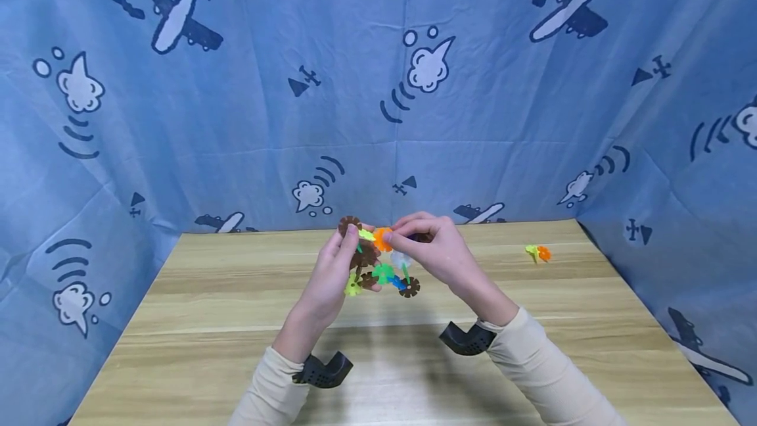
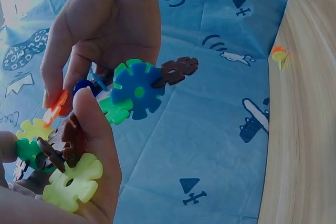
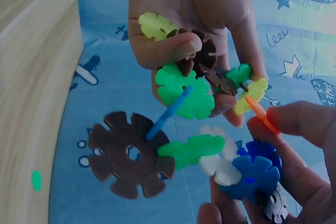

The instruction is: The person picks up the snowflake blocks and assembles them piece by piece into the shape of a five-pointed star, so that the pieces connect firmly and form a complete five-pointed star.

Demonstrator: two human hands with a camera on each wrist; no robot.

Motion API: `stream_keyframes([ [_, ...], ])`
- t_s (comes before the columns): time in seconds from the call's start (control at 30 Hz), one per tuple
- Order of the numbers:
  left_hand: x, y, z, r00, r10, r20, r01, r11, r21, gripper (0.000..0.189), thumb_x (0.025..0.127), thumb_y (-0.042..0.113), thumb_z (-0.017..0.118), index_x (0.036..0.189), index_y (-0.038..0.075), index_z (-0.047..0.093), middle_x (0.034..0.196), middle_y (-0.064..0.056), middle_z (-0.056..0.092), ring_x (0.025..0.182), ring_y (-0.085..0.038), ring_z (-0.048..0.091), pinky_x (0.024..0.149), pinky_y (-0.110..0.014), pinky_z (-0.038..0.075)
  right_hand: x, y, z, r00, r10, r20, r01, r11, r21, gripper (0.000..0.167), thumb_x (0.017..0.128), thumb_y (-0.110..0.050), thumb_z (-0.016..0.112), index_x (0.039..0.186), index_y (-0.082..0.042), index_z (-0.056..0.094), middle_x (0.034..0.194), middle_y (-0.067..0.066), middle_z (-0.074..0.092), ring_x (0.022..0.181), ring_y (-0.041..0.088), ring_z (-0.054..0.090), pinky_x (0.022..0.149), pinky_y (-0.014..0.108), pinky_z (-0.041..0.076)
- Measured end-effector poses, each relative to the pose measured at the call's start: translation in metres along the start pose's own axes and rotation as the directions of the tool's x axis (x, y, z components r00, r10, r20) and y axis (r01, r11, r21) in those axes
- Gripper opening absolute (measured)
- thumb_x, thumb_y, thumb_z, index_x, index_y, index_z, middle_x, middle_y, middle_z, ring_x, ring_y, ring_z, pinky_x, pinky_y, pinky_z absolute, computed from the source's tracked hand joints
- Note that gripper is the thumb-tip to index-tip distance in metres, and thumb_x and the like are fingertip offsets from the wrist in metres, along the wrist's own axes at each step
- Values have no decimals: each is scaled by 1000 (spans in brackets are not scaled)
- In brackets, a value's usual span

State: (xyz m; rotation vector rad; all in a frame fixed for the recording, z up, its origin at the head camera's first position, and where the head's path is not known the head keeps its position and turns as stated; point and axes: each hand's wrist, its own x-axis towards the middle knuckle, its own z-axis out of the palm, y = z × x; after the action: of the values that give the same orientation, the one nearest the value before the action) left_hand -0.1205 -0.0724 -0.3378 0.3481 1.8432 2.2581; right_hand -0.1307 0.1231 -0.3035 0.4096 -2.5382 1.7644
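A chain of interlocking plastic snowflake discs hangs between both hands above the table. My left hand (image 1: 326,275) grips one part of it, where brown discs (image 3: 197,51), a green disc (image 3: 184,92) and a yellow-green disc (image 2: 73,182) show. My right hand (image 1: 437,248) pinches an orange disc (image 3: 261,114) between thumb and forefinger. That disc's edge meets a yellow disc (image 3: 251,96) on the left hand's side. White (image 3: 218,163) and blue discs (image 3: 252,177) lie against the right hand's other fingers. A large brown disc (image 3: 118,163) dangles at the low end, joined to a blue disc (image 3: 168,111).
On the wooden table (image 1: 225,294), a loose yellow-green disc (image 1: 531,252) and an orange piece (image 1: 544,254) lie together at the far right. A blue curtain (image 1: 355,97) printed with planes stands behind and at both sides. Black wrist mounts (image 1: 324,371) sit on both sleeves.
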Motion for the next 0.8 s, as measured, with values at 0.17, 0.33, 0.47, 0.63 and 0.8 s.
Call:
stream_keyframes([
  [0.17,-1,1,0,1000,-10,5,10,1000,15,46,108,50,36,133,15,52,113,-12,56,96,-24,58,65,-35,61,1,0,-1,999,-6,43,8,999,-35,16,91,-20,77,94,-5,81,115,10,68,106,25,60,81,32,55],
  [0.33,-1,2,1,1000,-11,9,11,1000,14,44,109,48,35,134,14,50,114,-12,56,95,-23,58,64,-35,61,1,-2,-1,998,13,66,-11,1000,-24,15,90,-20,78,95,-6,81,116,9,66,107,25,58,83,35,54],
  [0.47,0,3,2,1000,-6,14,6,1000,16,45,109,49,35,134,14,50,115,-12,56,95,-23,58,64,-35,61,1,-2,0,998,16,58,-17,1000,4,15,91,-20,77,95,-6,81,115,8,66,108,25,57,85,37,54],
  [0.63,-1,1,1,1000,-8,15,8,1000,28,46,108,51,35,134,15,50,114,-13,56,95,-23,58,64,-35,61,-1,-3,2,998,21,56,-22,1000,17,17,91,-22,77,95,-6,81,115,8,65,109,25,56,86,37,53],
  [0.8,-1,-4,0,1000,-4,8,4,1000,18,48,107,53,37,133,15,50,115,-12,56,96,-24,58,64,-33,61,0,-1,5,999,17,41,-18,1000,22,17,92,-22,77,96,-6,81,117,8,64,109,25,56,86,37,52],
])
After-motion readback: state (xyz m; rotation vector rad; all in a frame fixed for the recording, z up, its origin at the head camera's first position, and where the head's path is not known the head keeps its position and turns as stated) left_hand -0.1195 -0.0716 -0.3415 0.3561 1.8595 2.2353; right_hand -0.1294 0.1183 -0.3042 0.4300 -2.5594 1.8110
